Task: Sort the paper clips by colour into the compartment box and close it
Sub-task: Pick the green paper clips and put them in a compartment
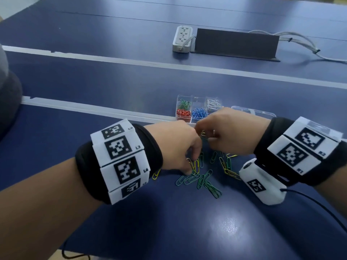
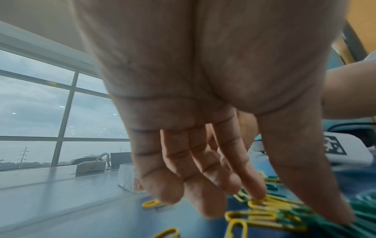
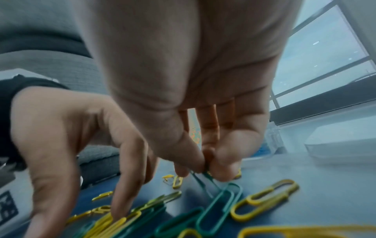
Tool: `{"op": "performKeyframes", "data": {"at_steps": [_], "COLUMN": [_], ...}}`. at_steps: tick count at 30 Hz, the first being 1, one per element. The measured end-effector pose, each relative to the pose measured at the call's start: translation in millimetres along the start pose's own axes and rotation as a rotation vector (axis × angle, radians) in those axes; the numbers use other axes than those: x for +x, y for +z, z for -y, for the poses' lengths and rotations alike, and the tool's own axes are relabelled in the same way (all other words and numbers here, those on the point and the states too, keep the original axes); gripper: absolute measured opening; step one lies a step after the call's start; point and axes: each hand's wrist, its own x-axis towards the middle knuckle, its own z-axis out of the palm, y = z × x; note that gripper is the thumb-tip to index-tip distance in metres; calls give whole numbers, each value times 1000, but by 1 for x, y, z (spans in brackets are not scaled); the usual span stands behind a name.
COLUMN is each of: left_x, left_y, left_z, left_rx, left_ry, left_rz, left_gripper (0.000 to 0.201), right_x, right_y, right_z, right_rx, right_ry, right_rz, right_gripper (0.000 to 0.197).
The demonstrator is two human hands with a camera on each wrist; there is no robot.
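A loose pile of green paper clips (image 1: 204, 182) and yellow paper clips (image 1: 194, 166) lies on the blue table. My left hand (image 1: 189, 166) reaches down into the pile with straight fingers (image 2: 250, 182); one fingertip presses on yellow clips (image 2: 264, 202) and the thumb rests on green ones. My right hand (image 3: 206, 167) pinches a green paper clip (image 3: 205, 178) between thumb and fingers, just above the pile. Behind the hands the clear compartment box (image 1: 177, 107) stands open, holding green, red, blue and white clips in separate cells.
The box's clear lid (image 1: 262, 113) lies to its right. A single yellow clip (image 1: 156, 174) lies left of the pile. Farther back sit a white power strip (image 1: 183, 39), a dark upright panel (image 1: 234, 44) and cables (image 1: 300, 42).
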Motion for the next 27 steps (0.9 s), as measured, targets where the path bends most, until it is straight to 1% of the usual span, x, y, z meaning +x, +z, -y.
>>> {"op": "performKeyframes", "data": {"at_steps": [2,6,9,13,14,16,19,22,24,27], "left_x": [0,1,1,-3,-4,-4,-1,5,9,13], "left_y": [3,3,3,0,-2,-3,-5,-8,-8,-7], "left_z": [0,0,0,1,2,3,0,-6,-8,-9], "left_rx": [12,48,65,18,-13,-66,-54,-62,-79,-125], "left_ry": [16,34,40,31,28,30,29,23,-3,-55], "left_rz": [25,38,8,-50,-51,-53,-53,-70,-78,-73], "left_gripper": [28,16,12,6,7,17,31,40,42,35], "right_x": [-3,-9,-11,-16,-17,-18,-20,-24,-25,-25], "right_y": [-1,-2,-6,-13,-13,-13,-9,-4,-2,1], "right_z": [-2,-1,0,-3,-5,-7,-8,-7,-6,-5], "right_rx": [17,10,30,29,29,37,47,28,9,23], "right_ry": [-3,-4,19,86,107,146,194,226,231,263], "right_rz": [3,7,-23,-84,-92,-80,-40,-50,-60,-3], "right_gripper": [32,29,30,28,28,28,28,26,25,20]}}
